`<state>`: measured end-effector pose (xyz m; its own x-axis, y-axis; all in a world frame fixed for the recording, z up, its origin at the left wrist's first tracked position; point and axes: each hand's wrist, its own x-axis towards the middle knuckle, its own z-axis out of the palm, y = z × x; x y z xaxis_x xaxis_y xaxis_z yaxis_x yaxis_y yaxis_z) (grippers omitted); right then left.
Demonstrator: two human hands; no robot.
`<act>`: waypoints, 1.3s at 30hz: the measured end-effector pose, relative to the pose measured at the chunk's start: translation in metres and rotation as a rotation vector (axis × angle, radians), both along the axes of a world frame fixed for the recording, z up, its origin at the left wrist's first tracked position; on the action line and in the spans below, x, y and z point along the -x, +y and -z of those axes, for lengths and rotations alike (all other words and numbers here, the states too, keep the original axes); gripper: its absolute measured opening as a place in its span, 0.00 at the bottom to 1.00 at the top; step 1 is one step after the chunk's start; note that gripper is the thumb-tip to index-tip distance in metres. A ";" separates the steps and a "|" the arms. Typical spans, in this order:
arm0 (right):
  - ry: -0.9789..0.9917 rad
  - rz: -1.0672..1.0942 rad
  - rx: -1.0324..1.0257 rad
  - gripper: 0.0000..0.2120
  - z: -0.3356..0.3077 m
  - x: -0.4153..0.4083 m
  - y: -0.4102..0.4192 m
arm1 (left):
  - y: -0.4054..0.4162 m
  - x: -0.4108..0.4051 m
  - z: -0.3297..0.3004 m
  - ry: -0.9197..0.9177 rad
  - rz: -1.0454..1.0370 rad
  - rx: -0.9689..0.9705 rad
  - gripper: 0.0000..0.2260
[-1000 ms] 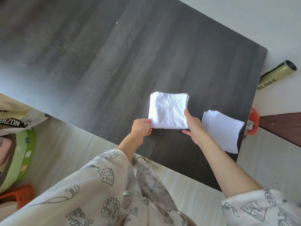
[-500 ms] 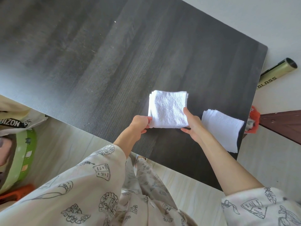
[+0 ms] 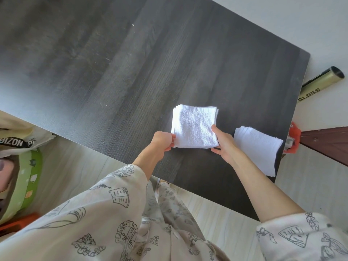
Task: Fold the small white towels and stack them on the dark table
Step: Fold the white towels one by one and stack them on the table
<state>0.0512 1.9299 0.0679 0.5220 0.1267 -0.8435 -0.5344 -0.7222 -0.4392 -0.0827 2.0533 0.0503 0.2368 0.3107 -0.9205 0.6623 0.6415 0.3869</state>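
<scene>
A: Two white items lie on the dark table (image 3: 131, 72). We identify the first as the folded towel stack (image 3: 194, 127), placed toward the near right part of the tabletop. We identify the second as the flat towel pile (image 3: 258, 147), placed to the right of the stack, near the right edge and near corner of the table.

B: We confirm. The two do not touch; the right hand (image 3: 224, 146) sits between them.

A: State of the left hand (image 3: 162, 141): we see its fingers curled and pinched on the near left corner of the folded towel stack. It grips the cloth at that corner.

B: State of the right hand: we see the thumb lying along the right edge of the stack, with the fingers reaching under or along the near right corner. We read this as a hold on the stack. We cannot tell how far the fingers extend beneath it.

A: Stack condition: several layered edges show along its far and left sides. The stack is roughly square. We cannot tell whether its near edge rests on the table or is raised slightly.

B: Surroundings: a gold tube (image 3: 320, 81) lies on the floor beyond the right edge of the table. An orange object (image 3: 293, 134) sits at that same edge, just beside the flat towel pile. A green basket (image 3: 28, 185) stands on the floor at the left.
</scene>
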 end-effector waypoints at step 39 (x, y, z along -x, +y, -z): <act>0.012 -0.015 -0.044 0.26 0.009 0.002 0.001 | 0.019 0.009 0.009 -0.151 0.397 -0.044 0.22</act>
